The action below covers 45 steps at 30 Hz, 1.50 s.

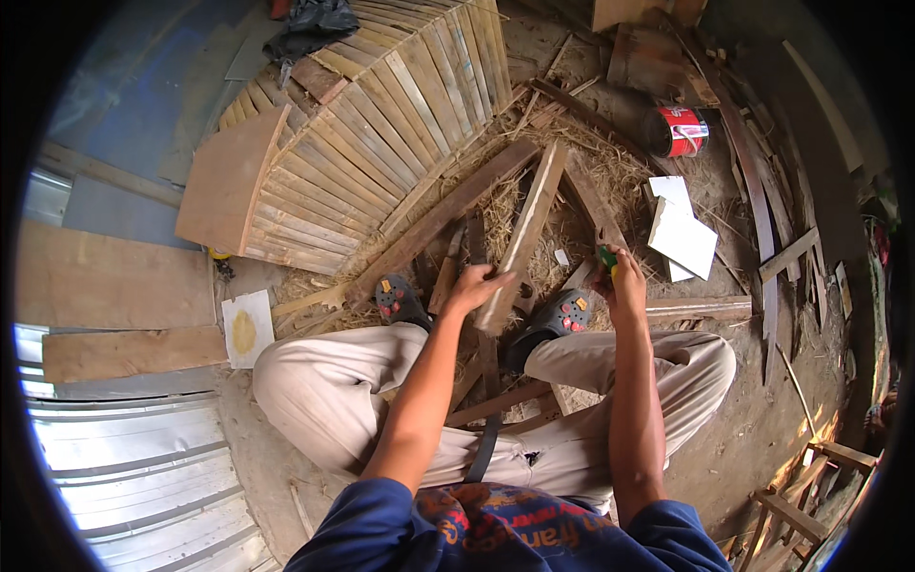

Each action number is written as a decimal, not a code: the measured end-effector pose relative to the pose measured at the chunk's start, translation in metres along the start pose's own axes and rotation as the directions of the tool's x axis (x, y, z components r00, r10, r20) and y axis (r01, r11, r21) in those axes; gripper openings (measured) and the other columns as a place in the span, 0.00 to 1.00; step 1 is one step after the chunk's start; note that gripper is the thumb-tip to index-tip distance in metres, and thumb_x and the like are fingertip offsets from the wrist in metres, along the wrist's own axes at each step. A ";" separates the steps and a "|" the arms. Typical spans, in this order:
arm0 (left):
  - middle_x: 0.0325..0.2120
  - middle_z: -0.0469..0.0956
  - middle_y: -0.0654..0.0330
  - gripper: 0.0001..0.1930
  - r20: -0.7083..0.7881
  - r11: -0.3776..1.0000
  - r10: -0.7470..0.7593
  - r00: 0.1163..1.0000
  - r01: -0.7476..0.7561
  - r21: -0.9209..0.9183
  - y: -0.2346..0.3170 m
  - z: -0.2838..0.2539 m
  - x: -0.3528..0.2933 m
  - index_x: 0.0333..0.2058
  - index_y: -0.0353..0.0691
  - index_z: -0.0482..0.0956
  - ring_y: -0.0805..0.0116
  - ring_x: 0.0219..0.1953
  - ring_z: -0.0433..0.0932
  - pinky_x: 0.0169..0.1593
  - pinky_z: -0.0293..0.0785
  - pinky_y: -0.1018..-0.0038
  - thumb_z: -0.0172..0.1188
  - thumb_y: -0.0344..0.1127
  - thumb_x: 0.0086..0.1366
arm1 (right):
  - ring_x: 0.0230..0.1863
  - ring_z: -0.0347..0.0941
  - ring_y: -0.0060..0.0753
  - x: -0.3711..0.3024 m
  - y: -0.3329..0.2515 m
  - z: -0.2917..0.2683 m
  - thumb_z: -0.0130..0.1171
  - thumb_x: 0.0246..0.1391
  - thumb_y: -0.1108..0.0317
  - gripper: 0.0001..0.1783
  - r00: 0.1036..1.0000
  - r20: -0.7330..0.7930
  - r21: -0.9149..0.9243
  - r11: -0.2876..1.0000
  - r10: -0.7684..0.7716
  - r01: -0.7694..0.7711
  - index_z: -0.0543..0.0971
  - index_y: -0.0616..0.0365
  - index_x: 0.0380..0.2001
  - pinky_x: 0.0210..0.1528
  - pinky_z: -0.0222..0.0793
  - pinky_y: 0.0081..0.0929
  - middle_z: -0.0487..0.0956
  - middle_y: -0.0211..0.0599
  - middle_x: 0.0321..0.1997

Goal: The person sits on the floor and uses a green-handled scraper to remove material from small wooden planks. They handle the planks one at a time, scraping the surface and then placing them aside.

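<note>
My left hand (475,289) grips the left edge of a wooden plank (534,219) near its lower end. The plank slants up and away from me, with a pale streak along its length. My right hand (624,284) is closed around a small green and yellow object (608,257), mostly hidden by the fingers, so its kind is unclear. Just beyond that hand a second plank (593,195) leans toward the first. A darker beam (443,219) runs diagonally at the left. Between my shoes, more wood pieces lie on the ground.
A large slatted wooden structure (381,143) stands at the far left, with a board (229,186) against its end. White panels (684,243) and a red can (682,132) sit at the right. Straw and shavings litter the ground. Corrugated metal sheets (143,477) lie at the lower left.
</note>
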<state>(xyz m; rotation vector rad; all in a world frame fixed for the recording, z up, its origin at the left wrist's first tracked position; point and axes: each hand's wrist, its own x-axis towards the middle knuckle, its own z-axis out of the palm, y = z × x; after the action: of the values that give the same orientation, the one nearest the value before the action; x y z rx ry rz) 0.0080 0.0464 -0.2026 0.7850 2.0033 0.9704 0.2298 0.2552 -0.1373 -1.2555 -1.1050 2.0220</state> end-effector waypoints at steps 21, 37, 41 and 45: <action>0.56 0.75 0.43 0.41 -0.165 0.852 -0.499 0.851 0.447 -0.272 -0.039 -0.023 0.079 0.58 0.31 0.72 0.52 0.56 0.76 0.58 0.68 0.62 0.70 0.56 0.54 | 0.15 0.57 0.23 -0.057 0.051 0.026 0.53 0.57 0.63 0.08 0.536 0.565 0.314 0.438 0.627 -0.842 0.68 0.52 0.28 0.19 0.56 0.22 0.63 0.26 0.18; 0.43 0.77 0.53 0.36 -0.406 0.877 -0.074 0.911 -0.135 -0.462 0.075 -0.100 -0.017 0.51 0.33 0.69 0.59 0.46 0.76 0.51 0.73 0.64 0.74 0.39 0.44 | 0.19 0.66 0.24 -0.093 0.007 0.052 0.55 0.58 0.65 0.11 0.880 0.321 -0.561 0.819 0.351 -0.123 0.75 0.63 0.35 0.19 0.62 0.26 0.71 0.31 0.21; 0.47 0.77 0.52 0.36 -0.574 0.847 0.137 0.808 -0.396 -0.355 0.121 -0.136 -0.037 0.52 0.33 0.70 0.59 0.49 0.76 0.55 0.71 0.64 0.76 0.42 0.48 | 0.17 0.63 0.18 -0.122 0.000 0.073 0.57 0.64 0.53 0.19 0.910 0.337 -0.465 0.883 0.240 -0.060 0.73 0.61 0.34 0.17 0.58 0.23 0.68 0.26 0.20; 0.47 0.75 0.54 0.36 -0.712 0.792 0.181 0.678 -0.530 -0.303 0.139 -0.135 -0.041 0.52 0.33 0.71 0.61 0.51 0.72 0.57 0.67 0.65 0.60 0.64 0.62 | 0.16 0.61 0.16 -0.148 -0.031 0.100 0.53 0.66 0.46 0.23 0.918 0.394 -0.350 0.931 0.051 0.099 0.72 0.59 0.35 0.16 0.55 0.20 0.67 0.24 0.23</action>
<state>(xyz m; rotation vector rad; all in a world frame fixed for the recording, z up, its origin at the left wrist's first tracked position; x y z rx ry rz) -0.0557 0.0382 -0.0154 0.6085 2.0100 2.1615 0.2056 0.1229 -0.0164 -1.0009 -1.7471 2.1789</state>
